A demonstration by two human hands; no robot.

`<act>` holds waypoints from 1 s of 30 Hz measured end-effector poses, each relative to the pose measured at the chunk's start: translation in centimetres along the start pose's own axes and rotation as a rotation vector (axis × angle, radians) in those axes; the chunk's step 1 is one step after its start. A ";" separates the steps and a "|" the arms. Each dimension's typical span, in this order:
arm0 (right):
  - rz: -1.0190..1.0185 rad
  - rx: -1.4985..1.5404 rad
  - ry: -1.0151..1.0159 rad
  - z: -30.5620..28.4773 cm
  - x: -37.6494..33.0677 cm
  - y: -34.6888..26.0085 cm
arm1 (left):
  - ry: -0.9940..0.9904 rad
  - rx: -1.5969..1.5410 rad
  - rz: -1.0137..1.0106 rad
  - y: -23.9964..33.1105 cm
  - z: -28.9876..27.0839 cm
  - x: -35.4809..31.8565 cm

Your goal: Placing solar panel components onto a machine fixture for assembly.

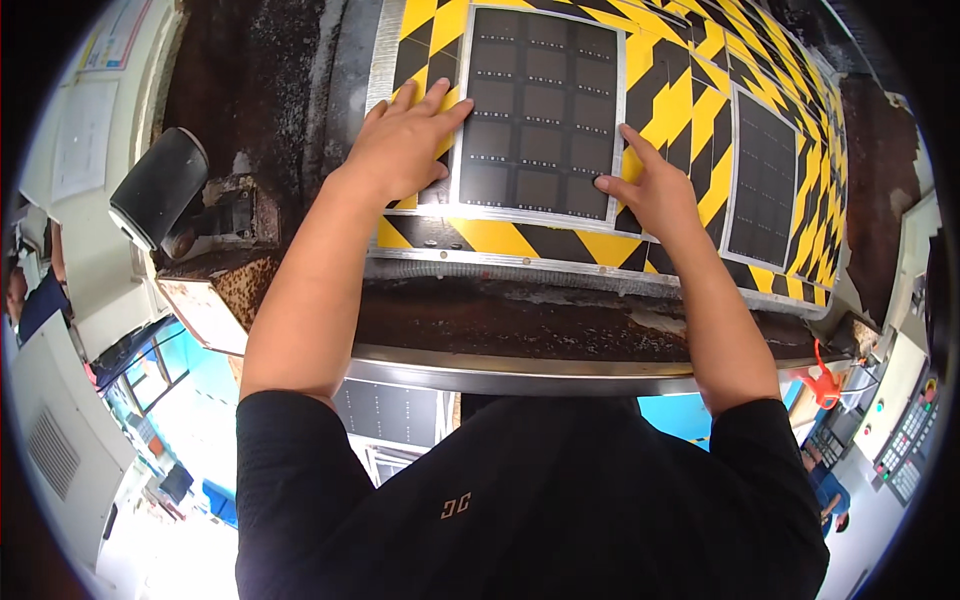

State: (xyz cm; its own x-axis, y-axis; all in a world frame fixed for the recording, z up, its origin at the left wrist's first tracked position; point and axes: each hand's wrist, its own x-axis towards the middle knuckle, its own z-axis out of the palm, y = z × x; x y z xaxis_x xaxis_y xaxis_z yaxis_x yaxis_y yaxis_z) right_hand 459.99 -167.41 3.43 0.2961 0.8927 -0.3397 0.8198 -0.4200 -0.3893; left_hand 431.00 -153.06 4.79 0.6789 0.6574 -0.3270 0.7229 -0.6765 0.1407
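A dark rectangular panel (541,118), marked with a grid of squares and framed by a light metal edge, lies on a bed (500,237) covered in yellow and black striped tape. At the panel's left edge rests my left hand (405,145), its fingers spread and flat, a fingertip reaching the frame. My right hand (655,190) is at the right edge, thumb and index finger apart and touching the frame there. Neither hand grips anything. A second dark gridded panel (762,185) sits farther right on the same striped surface.
A metal rail (520,372) runs along the near side, close to my body. To the left is a dark cylindrical fitting (165,185) on a rusty bracket. A button control panel (905,430) stands at the right, near an orange-red object (824,385). Other people appear at both sides.
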 end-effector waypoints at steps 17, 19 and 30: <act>0.229 0.398 0.390 -17.9 -4.2 27.2 | -0.030 -0.322 0.198 13.9 -6.6 1.6; 0.236 0.436 0.416 -18.4 -3.7 31.3 | -0.042 -0.425 0.253 20.6 -7.4 2.9; 0.329 0.824 -0.226 -20.3 -5.6 34.9 | 0.056 0.041 0.124 38.7 0.7 12.1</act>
State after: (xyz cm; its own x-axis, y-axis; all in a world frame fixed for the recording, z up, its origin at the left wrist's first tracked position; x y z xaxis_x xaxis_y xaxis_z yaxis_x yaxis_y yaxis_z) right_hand 496.93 -183.76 9.11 0.2786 0.6909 -0.6672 0.0762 -0.7084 -0.7017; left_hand 467.09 -171.54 5.59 0.7698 0.5844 -0.2565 0.6276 -0.7662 0.1381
